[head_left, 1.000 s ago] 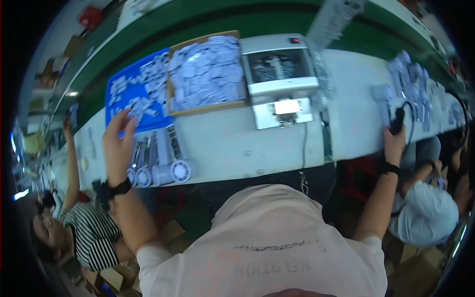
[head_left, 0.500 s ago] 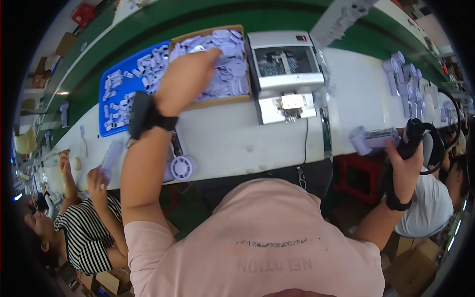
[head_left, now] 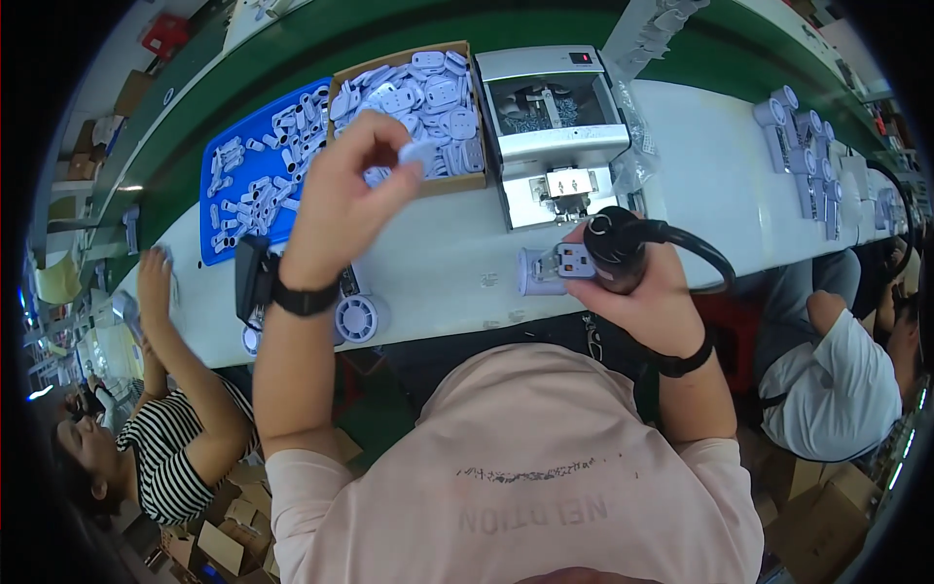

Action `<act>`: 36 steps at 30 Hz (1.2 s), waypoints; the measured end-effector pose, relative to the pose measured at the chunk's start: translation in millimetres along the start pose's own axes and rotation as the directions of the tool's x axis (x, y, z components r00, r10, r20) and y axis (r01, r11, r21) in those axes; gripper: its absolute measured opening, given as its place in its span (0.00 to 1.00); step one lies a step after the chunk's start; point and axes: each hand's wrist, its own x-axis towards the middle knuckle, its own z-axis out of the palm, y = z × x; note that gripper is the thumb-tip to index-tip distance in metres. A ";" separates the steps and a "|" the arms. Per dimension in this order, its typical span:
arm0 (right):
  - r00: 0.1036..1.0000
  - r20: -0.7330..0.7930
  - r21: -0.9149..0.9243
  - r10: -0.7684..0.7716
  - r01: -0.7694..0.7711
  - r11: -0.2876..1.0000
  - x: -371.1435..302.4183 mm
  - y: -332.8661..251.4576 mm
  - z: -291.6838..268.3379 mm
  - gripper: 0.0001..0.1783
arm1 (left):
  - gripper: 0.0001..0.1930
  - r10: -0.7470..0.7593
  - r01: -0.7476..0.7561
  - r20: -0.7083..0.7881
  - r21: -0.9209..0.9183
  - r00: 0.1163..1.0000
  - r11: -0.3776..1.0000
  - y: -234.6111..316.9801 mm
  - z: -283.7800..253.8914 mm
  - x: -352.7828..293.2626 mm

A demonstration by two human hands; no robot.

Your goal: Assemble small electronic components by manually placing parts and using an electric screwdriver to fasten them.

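I've got my left hand [head_left: 345, 209] curled up at 10 o'clock, pinching a pale lilac cover [head_left: 416, 156]. At 3, my right hand [head_left: 662, 307] grips a black corded tool [head_left: 617, 255] plus lilac housing [head_left: 540, 270].

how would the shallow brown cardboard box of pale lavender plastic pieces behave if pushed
The shallow brown cardboard box would probably slide rather than tip, being wide and low. It may feel weighty, since it's heaped with pale lavender plastic pieces; loose ones might shift.
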 end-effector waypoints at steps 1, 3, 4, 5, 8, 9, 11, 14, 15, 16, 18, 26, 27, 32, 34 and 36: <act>0.999 0.019 0.081 0.038 -0.039 0.996 1.9 3.3 3.5 0.26 | 0.07 -0.001 0.001 0.003 0.001 1.000 1.000 8.2 9.2 -8.2; 1.000 0.015 0.105 0.028 -0.029 0.994 5.3 7.4 5.8 0.27 | 0.12 0.071 -0.052 0.114 -0.157 0.991 0.986 24.2 29.9 -22.0; 1.000 0.016 0.123 0.015 -0.017 0.992 6.3 9.5 6.2 0.27 | 0.12 0.068 -0.049 0.115 -0.160 0.991 0.986 32.3 38.6 -25.6; 1.000 0.015 0.142 0.003 -0.005 0.990 5.6 10.8 6.5 0.27 | 0.12 0.059 -0.027 0.230 -0.138 0.971 0.990 41.7 46.0 -27.1; 0.999 -0.045 0.190 0.007 0.002 0.982 3.4 9.2 8.2 0.28 | 0.12 0.014 0.039 0.310 -0.165 0.951 0.986 51.0 71.6 -29.2; 0.997 -0.075 0.216 0.005 0.011 0.976 3.5 9.0 7.6 0.28 | 0.12 -0.023 0.085 0.279 -0.213 0.960 0.973 50.4 79.6 -29.4; 0.997 -0.071 0.218 0.020 -0.004 0.976 2.6 10.8 5.6 0.29 | 0.12 -0.061 0.129 0.257 -0.259 0.965 0.957 48.4 85.5 -27.7; 0.997 -0.061 0.225 0.051 -0.036 0.974 0.5 13.6 4.8 0.29 | 0.12 0.150 -0.134 0.275 -0.080 0.950 0.988 43.4 85.1 -20.9; 0.997 -0.071 0.225 0.031 -0.015 0.974 0.6 13.7 6.0 0.29 | 0.12 0.150 -0.133 0.281 -0.079 0.948 0.988 45.3 87.8 -20.4; 0.997 -0.079 0.220 0.012 0.006 0.975 0.4 13.6 6.2 0.29 | 0.12 0.207 -0.219 0.248 0.020 0.946 0.976 49.0 93.3 -20.3; 0.996 -0.089 0.213 -0.004 0.023 0.977 -0.7 14.2 6.7 0.29 | 0.12 0.327 -0.367 0.197 0.221 0.924 0.904 55.2 102.1 -22.3; 0.997 -0.071 0.180 -0.039 0.051 0.982 -0.6 21.2 0.4 0.29 | 0.18 0.364 -0.366 0.039 0.127 0.931 0.922 35.6 121.6 -37.7; 0.997 -0.077 0.255 0.000 0.020 0.967 -2.7 21.6 -5.6 0.29 | 0.18 0.365 -0.366 0.027 0.122 0.931 0.923 33.3 120.7 -37.2; 0.961 -0.272 0.417 -0.045 0.160 0.895 -5.8 5.1 -39.3 0.28 | 0.20 0.404 -0.404 0.024 0.064 0.915 0.912 23.6 109.5 -54.9; 0.936 -0.300 0.424 -0.181 0.301 0.854 6.4 -14.0 -36.2 0.27 | 0.20 0.427 -0.427 0.025 0.069 0.904 0.902 25.1 108.2 -65.0; 0.826 -0.360 0.433 -0.433 0.559 0.707 25.3 -29.2 -25.9 0.26 | 0.20 0.430 -0.430 0.017 0.066 0.903 0.901 25.9 107.7 -67.8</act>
